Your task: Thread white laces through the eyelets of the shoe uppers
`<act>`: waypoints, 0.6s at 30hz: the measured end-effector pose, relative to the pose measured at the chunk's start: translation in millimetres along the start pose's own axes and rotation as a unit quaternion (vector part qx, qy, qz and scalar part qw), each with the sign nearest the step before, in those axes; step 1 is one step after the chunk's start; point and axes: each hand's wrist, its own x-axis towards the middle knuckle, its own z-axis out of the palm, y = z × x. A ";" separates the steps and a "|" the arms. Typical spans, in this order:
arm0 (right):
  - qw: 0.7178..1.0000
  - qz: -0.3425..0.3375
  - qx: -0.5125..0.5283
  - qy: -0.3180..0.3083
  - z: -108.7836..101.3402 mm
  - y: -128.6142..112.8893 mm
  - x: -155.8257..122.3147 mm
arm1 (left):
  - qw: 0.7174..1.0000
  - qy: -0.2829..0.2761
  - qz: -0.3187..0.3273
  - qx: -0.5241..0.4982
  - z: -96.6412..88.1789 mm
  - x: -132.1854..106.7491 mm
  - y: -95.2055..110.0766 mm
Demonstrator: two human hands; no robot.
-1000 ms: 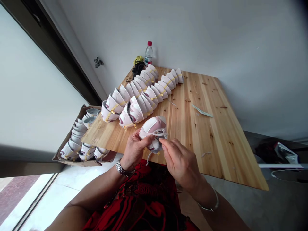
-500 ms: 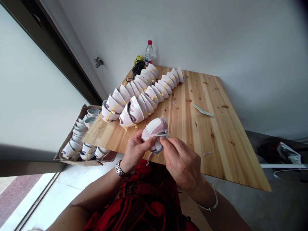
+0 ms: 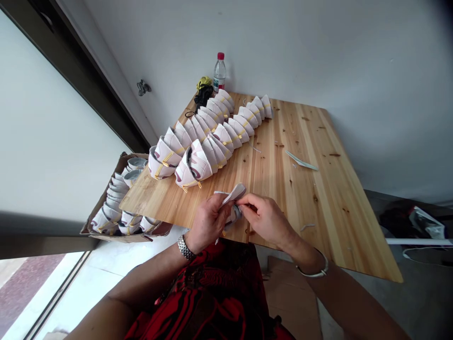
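A white-and-pink cup-shaped respirator mask is held over the front edge of the wooden table, turned edge-on and pressed flat. My left hand grips it from the left, and my right hand pinches its lower part from the right. A thin white strap hangs below the mask. Long nested rows of similar masks with yellow straps lie on the table, to the far left of my hands.
The pine table has a white-green strip and scraps on it. A cardboard box of masks sits at its left corner. A water bottle and dark and yellow bundles stand behind. A wall and window bound the left and back.
The mask has turned from showing its rounded face to edge-on and looks flatter. My right hand has moved down and left, closer to my left hand, and the view has shifted slightly.
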 end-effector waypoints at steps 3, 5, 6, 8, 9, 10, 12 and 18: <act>0.994 -0.037 -0.100 0.018 6.5 0.4 -2.2 | 0.999 -0.006 0.027 0.043 0.2 4.6 1.6; 0.973 -0.076 -0.215 0.030 12.2 -0.4 -5.3 | 0.999 -0.002 0.020 0.034 1.7 8.4 1.4; 0.965 -0.086 -0.244 0.029 14.0 0.0 -5.6 | 1.000 0.004 0.010 0.020 2.6 10.4 0.8; 0.975 -0.076 -0.208 0.025 13.7 2.7 -2.5 | 0.999 0.013 -0.021 -0.030 3.6 14.3 -1.3; 0.986 -0.059 -0.151 0.023 11.4 4.7 0.5 | 0.997 0.013 -0.043 -0.064 3.5 16.0 -2.4; 0.995 -0.041 -0.085 0.024 7.8 6.7 3.7 | 0.993 0.009 -0.066 -0.099 2.9 17.4 -3.2; 0.999 -0.028 0.026 0.020 -1.4 9.9 8.7 | 0.983 0.002 -0.104 -0.153 0.5 19.2 -3.6; 0.993 -0.075 -0.061 -0.071 -19.9 12.6 0.5 | 0.974 -0.027 -0.132 -0.184 -6.0 15.1 2.3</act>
